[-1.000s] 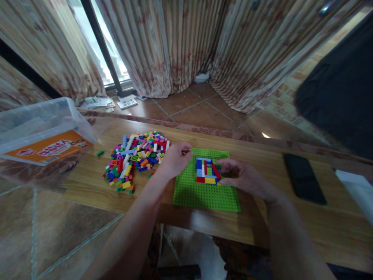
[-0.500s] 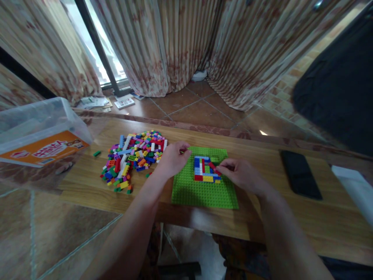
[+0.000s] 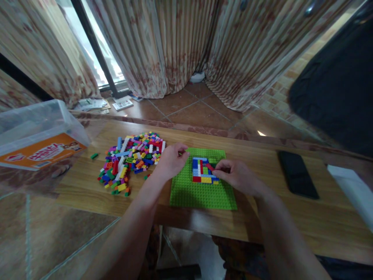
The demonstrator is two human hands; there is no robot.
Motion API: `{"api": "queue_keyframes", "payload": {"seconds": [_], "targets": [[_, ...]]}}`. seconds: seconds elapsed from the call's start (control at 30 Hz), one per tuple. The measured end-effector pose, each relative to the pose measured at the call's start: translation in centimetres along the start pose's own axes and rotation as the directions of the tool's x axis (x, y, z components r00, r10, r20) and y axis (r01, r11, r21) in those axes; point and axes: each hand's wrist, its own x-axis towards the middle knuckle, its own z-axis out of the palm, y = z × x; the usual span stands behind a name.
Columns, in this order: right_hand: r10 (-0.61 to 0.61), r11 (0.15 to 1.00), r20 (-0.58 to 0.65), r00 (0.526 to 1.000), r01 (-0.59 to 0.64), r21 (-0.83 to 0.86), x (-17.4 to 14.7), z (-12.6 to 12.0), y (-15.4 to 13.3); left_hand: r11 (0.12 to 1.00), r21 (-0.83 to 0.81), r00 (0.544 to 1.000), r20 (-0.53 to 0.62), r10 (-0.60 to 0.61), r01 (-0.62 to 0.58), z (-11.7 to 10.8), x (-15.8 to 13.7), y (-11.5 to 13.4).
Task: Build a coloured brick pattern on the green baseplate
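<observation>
My right hand [image 3: 234,175] pinches a red toy brick [image 3: 209,167] between thumb and fingertips, holding it at a slant over the right part of a brick layer. This layer [image 3: 206,179], of blue, white, red and yellow bricks, sits on a green studded baseplate [image 3: 204,196]. Whether the red brick touches the layer I cannot tell. Over the baseplate's left edge hovers my left hand [image 3: 172,161], its fingers loosely bent and apart from the thumb, with nothing visible in it. A heap of mixed loose bricks [image 3: 136,153] lies just left of that hand.
A clear plastic box [image 3: 77,128] with an orange label stands at the table's left end. One green brick [image 3: 94,156] lies near it. To the right are a black phone [image 3: 297,175] and a white sheet [image 3: 348,190]. Curtains [image 3: 131,46] hang beyond the wooden table [image 3: 262,210].
The red brick in my right hand has shifted slightly left, over the brick layer. My left hand stays about where it was by the baseplate. The whole view has moved a little.
</observation>
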Motion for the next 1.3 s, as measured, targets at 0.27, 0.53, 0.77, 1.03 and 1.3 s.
{"api": "queue_keyframes", "payload": {"seconds": [0.27,0.53,0.77,1.03,1.3], "targets": [[0.093,0.993,-0.075,0.993,-0.087,0.084,-0.6,-0.9,0.8,0.999,0.042,1.0,0.014,0.001,-0.001,-0.1,-0.1,0.3],[0.022,0.995,-0.131,0.991,-0.034,-0.091,-0.8,-0.1,-0.5,0.996,0.087,1.0,0.018,0.01,-0.012,0.0,-0.1,0.3],[0.026,0.992,-0.134,0.991,-0.042,-0.117,-0.2,0.3,-0.7,0.993,0.116,0.999,0.033,-0.01,0.006,-0.1,-0.3,0.6],[0.055,0.998,-0.156,0.986,-0.061,-0.035,0.1,0.6,-1.0,0.989,0.145,0.999,0.045,-0.015,0.008,0.0,-0.2,0.6],[-0.011,0.999,-0.145,0.989,0.006,-0.035,0.1,0.8,-1.0,0.989,0.15,0.999,0.054,-0.008,0.0,0.0,-0.2,0.6]]}}
